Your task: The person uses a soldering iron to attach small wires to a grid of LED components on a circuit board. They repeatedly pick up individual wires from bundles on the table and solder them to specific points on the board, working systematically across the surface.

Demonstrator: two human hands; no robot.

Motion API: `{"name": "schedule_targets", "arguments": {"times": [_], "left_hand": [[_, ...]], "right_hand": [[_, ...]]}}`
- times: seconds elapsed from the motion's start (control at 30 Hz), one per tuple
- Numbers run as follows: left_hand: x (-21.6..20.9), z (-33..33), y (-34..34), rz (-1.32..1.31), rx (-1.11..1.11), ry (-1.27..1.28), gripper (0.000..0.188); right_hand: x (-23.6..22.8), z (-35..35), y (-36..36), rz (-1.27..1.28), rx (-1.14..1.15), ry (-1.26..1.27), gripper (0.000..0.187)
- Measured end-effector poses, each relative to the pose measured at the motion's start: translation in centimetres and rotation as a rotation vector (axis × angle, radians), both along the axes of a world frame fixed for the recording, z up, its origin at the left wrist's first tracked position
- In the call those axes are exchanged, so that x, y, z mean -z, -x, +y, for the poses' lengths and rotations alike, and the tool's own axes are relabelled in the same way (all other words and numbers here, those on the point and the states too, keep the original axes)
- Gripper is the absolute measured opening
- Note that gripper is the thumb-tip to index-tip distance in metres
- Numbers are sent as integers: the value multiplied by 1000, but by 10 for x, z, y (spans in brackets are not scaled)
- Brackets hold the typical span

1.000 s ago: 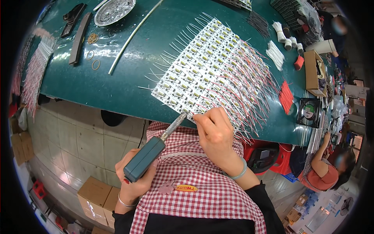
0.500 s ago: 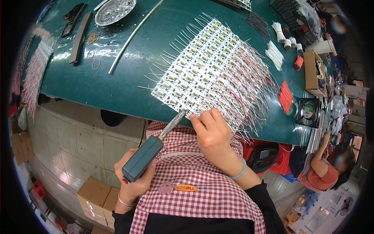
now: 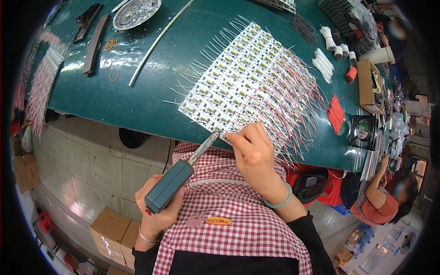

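Circuit-board panel [image 3: 242, 81]; yellow apron patch [image 3: 219, 221] lettered. Panel's edge at right hand [image 3: 253, 153], fingertips pinched, contents unclear; left hand [image 3: 168, 214] grips soldering iron [image 3: 169, 185].

The table [image 3: 151, 110] has a green surface, which looks smooth and glossy, with white reflections at the upper left of the frame. The soldering iron [image 3: 169, 186] has a body of dark green plastic, rather matt, and its metal shaft [image 3: 204, 148] looks rough and stained. The wires [image 3: 293, 98] seem covered with thin plastic. At the upper left, the metal dish [image 3: 123, 28] is shiny at its rim. The checked apron [image 3: 261, 233] is of soft, matt cloth. At the lower left, the box [image 3: 108, 228] is plain brown cardboard.
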State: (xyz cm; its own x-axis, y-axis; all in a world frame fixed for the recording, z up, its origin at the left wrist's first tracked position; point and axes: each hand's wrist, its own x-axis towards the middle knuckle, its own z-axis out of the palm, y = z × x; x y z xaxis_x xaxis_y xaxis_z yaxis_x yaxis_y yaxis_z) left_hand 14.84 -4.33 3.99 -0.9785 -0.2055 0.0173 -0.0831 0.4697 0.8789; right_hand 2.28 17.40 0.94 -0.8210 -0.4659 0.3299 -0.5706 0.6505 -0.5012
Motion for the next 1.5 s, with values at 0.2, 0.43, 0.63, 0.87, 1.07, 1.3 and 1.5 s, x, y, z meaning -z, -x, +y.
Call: {"name": "schedule_targets", "arguments": {"times": [0.2,0.43,0.63,0.87,1.07,1.3,1.5], "left_hand": [[7,4,1,72,16,53,18],[6,4,3,38,18,46,16],[9,3,-4,20,-14,3,17],[5,3,-4,-28,-24,-47,20],[11,0,-8,-55,-73,-63,23],[25,6,-14,-145,-404,-247,28],[38,-4,1,6,-404,-228,34]], "right_hand": [[-1,0,-1,1,13,-6,20],[-1,-1,-1,-4,16,-14,21],[0,1,-1,-9,17,-11,21],[2,0,-3,-14,24,-8,22],[2,0,-3,3,34,0,21],[-17,20,-4,-57,28,21,18],[-55,115,58,-34,219,-22,11]]}}
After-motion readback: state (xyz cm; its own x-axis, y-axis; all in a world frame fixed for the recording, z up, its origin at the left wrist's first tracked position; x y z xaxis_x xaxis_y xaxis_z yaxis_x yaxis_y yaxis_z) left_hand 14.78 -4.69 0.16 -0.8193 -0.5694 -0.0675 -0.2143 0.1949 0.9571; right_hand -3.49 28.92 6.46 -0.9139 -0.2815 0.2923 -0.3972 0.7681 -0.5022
